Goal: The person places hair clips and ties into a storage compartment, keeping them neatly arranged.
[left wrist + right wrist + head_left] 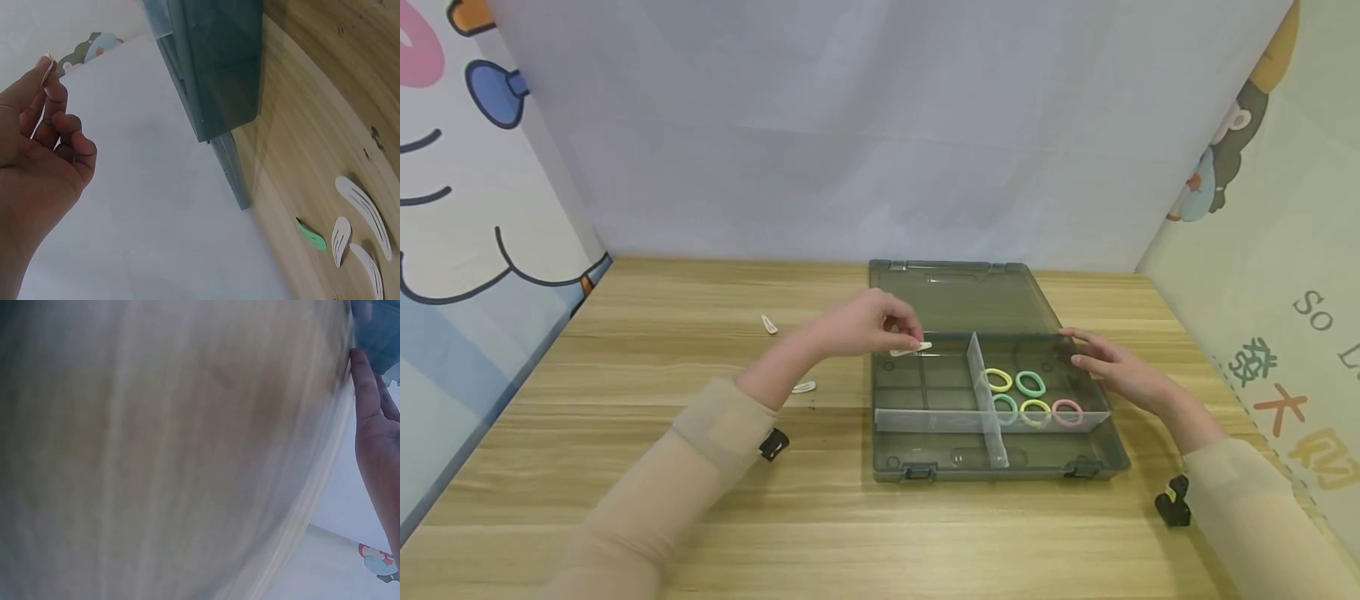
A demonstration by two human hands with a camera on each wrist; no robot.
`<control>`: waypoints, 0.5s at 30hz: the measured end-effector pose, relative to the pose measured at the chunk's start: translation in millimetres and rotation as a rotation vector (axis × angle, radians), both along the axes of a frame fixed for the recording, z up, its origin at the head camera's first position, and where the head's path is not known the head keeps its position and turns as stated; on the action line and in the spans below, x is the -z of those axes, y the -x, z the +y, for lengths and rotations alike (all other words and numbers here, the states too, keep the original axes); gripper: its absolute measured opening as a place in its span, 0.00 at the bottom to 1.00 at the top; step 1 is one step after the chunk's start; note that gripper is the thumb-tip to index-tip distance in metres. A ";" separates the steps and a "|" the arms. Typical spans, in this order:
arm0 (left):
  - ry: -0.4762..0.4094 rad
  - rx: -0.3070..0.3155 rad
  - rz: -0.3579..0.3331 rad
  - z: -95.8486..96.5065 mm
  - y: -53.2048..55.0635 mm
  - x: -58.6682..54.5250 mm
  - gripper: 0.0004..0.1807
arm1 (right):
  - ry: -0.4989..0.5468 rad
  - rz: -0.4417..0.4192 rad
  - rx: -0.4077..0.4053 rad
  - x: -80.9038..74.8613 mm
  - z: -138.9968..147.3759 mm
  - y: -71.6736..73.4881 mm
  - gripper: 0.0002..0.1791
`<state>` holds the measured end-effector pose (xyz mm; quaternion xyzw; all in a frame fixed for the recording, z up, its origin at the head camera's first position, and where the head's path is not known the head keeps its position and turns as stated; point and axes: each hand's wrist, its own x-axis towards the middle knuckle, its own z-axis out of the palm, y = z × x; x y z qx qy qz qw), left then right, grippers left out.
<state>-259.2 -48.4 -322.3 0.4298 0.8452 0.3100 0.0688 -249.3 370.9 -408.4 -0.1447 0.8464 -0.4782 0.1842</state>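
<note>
My left hand (880, 323) pinches a white snap hair clip (912, 349) between thumb and fingertips, over the back left compartment of a grey see-through box (880, 454). In the left wrist view the same clip (47, 70) shows edge-on at the fingertips. At the box's right wall, my right hand (1123, 367) touches the rim with extended fingers; the right wrist view catches only part of this hand (378, 434). Several yellow, green and pink hair ties (1031, 384) lie in the back right compartment. Pale dividers (925, 421) split the box.
The box's lid (962, 296) lies open toward the back wall. On the wooden table, left of the box, are white hair clips (768, 324), with a green one (311, 235) in the left wrist view. Black wrist devices (1173, 502) show beside both forearms.
</note>
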 end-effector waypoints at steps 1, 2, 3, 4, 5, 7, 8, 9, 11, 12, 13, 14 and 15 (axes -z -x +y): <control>-0.003 0.004 0.007 2.8 0.6 1.7 0.04 | 0.001 0.000 0.000 0.0 -0.1 0.1 0.31; -0.007 0.005 0.009 5.5 1.2 3.4 0.04 | 0.000 0.000 0.000 0.1 -0.2 0.3 0.31; -0.012 0.004 0.014 8.1 2.0 5.6 0.04 | -0.002 0.001 -0.001 0.2 -0.2 0.3 0.31; -0.016 0.003 0.013 10.6 2.8 7.7 0.04 | -0.003 0.001 -0.001 0.1 -0.2 0.3 0.31; -0.019 0.000 0.010 13.4 3.3 9.6 0.04 | -0.005 0.000 -0.001 0.1 -0.1 0.3 0.31; -0.020 -0.006 -0.005 19.1 4.1 13.5 0.04 | -0.006 -0.001 0.000 -0.1 0.0 0.1 0.31; -0.018 -0.009 -0.014 22.0 4.3 15.3 0.04 | -0.005 -0.001 -0.001 -0.1 0.1 0.2 0.31; -0.013 -0.011 -0.023 24.9 4.6 17.0 0.04 | -0.004 -0.001 -0.001 -0.2 0.2 0.1 0.31; -0.002 -0.012 -0.038 30.7 5.1 20.3 0.04 | 0.001 -0.002 -0.002 -0.3 0.4 0.2 0.30; 0.002 -0.010 -0.046 33.3 5.7 22.2 0.04 | 0.001 -0.002 -0.002 -0.5 0.4 0.1 0.30; 0.002 -0.007 -0.052 36.1 6.4 24.1 0.04 | 0.002 -0.003 -0.001 -0.5 0.4 0.1 0.30; 0.002 -0.004 -0.055 38.8 7.5 26.6 0.04 | 0.001 -0.004 -0.001 -0.6 0.3 -0.1 0.30; 0.002 -0.001 -0.059 41.4 8.4 29.0 0.03 | 0.001 -0.006 0.000 -0.8 0.3 -0.4 0.30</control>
